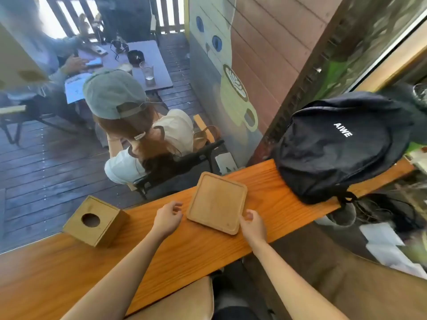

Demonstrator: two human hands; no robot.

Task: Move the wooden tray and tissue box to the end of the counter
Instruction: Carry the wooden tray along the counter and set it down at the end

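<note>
A square wooden tray (217, 202) lies flat on the orange wooden counter (161, 255), near its middle. My left hand (168, 218) hovers just left of the tray, fingers loosely curled and apart, holding nothing. At the tray's near right corner is my right hand (252, 224), fingers curled and close to the rim; a grip on it cannot be made out. A wooden tissue box (94, 221) with a round hole on top stands further left on the counter, apart from both hands.
A black backpack (342, 146) sits on the counter's right part, against a window frame. Beyond the counter's far edge a person in a grey cap (113, 93) sits on a chair, with another table behind. A stool seat (184, 303) is below me.
</note>
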